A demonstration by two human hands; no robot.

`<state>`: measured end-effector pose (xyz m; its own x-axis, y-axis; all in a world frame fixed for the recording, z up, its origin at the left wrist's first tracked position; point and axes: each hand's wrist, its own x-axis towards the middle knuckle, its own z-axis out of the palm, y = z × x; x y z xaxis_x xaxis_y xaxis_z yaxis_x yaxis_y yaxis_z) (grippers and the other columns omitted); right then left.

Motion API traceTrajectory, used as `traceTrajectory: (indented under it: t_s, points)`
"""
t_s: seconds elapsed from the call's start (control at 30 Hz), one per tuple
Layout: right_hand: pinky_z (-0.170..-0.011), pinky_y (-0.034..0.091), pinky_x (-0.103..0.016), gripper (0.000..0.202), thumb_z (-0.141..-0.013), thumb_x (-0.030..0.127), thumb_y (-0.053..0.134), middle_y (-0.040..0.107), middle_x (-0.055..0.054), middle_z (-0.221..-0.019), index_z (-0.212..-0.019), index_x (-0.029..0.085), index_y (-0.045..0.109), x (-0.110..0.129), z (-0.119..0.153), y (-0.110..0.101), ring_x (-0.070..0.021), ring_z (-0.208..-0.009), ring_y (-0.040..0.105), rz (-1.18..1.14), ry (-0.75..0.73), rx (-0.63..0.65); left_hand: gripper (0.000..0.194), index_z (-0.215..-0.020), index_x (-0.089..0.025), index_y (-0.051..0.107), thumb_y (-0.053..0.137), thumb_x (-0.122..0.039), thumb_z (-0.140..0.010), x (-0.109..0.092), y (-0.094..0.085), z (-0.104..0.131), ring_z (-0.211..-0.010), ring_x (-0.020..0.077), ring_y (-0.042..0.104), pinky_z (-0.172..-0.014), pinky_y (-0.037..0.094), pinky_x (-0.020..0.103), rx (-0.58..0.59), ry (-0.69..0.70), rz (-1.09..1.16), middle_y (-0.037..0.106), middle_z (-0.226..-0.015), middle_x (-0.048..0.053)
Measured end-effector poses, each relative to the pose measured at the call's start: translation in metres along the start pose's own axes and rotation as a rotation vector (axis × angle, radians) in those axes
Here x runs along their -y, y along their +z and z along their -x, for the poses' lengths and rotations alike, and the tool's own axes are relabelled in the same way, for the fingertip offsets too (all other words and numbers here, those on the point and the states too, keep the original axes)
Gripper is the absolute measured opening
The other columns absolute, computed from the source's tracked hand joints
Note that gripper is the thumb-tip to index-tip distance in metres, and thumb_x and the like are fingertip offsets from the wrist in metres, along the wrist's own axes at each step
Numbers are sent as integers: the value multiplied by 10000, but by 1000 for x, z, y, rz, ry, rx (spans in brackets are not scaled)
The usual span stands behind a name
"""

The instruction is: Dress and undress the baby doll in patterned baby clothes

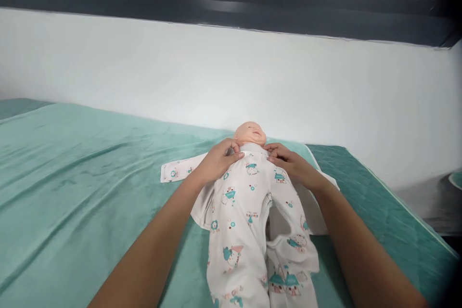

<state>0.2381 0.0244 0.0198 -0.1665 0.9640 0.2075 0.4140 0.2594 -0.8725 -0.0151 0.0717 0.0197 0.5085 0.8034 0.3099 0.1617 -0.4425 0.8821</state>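
Note:
A baby doll (250, 133) lies on its back with its head toward the wall. White baby pants (245, 211) printed with small teal and pink figures lie lengthwise over its body, hiding most of it. Their waistband reaches almost to the doll's chin, and one leg is bunched in folds. My left hand (222, 158) pinches the left end of the waistband, fingers closed. At the right end, my right hand (290, 163) has its thumb and fingers closed on the waistband edge. Under the doll spreads a matching white baby shirt (184, 167), its left sleeve stretched out sideways.
A light teal sheet (90, 178) with wrinkles covers the bed. Darker quilted green bedding (368, 202) shows at the right. Behind stands a white wall (202, 72) below a dark window frame (252, 5) with metal bars. A partly visible teal-edged object (456, 179) is at the far right.

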Motion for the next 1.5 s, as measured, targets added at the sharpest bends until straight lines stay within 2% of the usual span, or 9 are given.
traceTrajectory:
  t_s: [0.2, 0.4, 0.57, 0.77, 0.93, 1.1, 1.23, 1.37, 1.5]
  points:
    - [-1000, 394, -352, 332, -767, 569, 675, 605, -32, -1339, -726, 241, 707, -1, 3, -10, -275, -1242, 509, -76, 75, 64, 198, -798, -225, 529, 577, -401, -874, 1, 4, -1, -1185, 232, 544, -996, 376, 355, -36, -2, 23, 635, -1236, 40]
    - [-689, 396, -299, 356, -857, 548, 540, 662, 10, -753, -768, 222, 651, -15, -17, 4, -183, -745, 549, 152, 125, -203, 195, -788, -219, 525, 574, -392, -865, 11, 6, -10, -729, 166, 521, -684, 368, 292, -186, -112, -73, 618, -798, -15]
    - [-648, 343, -303, 311, -852, 491, 509, 605, 10, -658, -696, 235, 592, -24, -35, 14, -180, -669, 512, 382, 155, -326, 178, -735, -219, 489, 586, -325, -840, 22, 7, -23, -640, 149, 456, -643, 331, 288, -293, -159, -164, 518, -646, -39]
    - [-699, 394, -304, 261, -822, 484, 580, 673, -3, -775, -772, 234, 633, -27, -30, 21, -178, -743, 561, 240, 98, -399, 57, -797, -223, 590, 587, -271, -827, 27, 11, -25, -806, 183, 588, -791, 431, 315, -270, -57, -104, 654, -807, 4]
    - [-839, 444, -332, 261, -873, 428, 540, 721, -27, -953, -913, 227, 700, -29, -10, 20, -193, -898, 619, 149, -21, -395, 253, -989, -267, 736, 502, -245, -893, 30, 12, -13, -1027, 230, 612, -955, 424, 357, -218, 71, -255, 711, -1064, 40]
    - [-1008, 431, -414, 289, -881, 386, 553, 689, -60, -1190, -1076, 227, 694, -29, 28, 28, -221, -1116, 600, 73, -98, -524, 378, -1253, -279, 644, 471, -203, -926, 30, 10, 18, -1237, 252, 497, -1073, 365, 422, -218, 116, -705, 638, -1297, 46]
    - [-1006, 459, -453, 307, -914, 364, 534, 672, -73, -1224, -1167, 241, 656, -11, 95, 50, -227, -1127, 605, 48, -45, -651, 420, -1351, -213, 552, 448, -196, -944, 21, 17, 63, -1393, 277, 358, -1138, 310, 469, -254, 99, -945, 463, -1499, 81]
    - [-1082, 412, -475, 290, -919, 328, 568, 573, -65, -1355, -1203, 277, 592, 30, 175, 76, -230, -1276, 512, 182, -118, -546, 423, -1354, -165, 529, 452, -200, -939, 9, 35, 113, -1427, 296, 320, -1148, 316, 481, -242, 43, -1015, 415, -1529, 117]
    - [-1133, 359, -502, 297, -831, 296, 684, 403, -63, -1508, -1113, 271, 597, 72, 225, 98, -274, -1419, 332, 444, -224, -178, 360, -1248, -157, 594, 506, -198, -901, -2, 50, 151, -1395, 326, 366, -1099, 368, 502, -258, -28, -956, 448, -1495, 138]
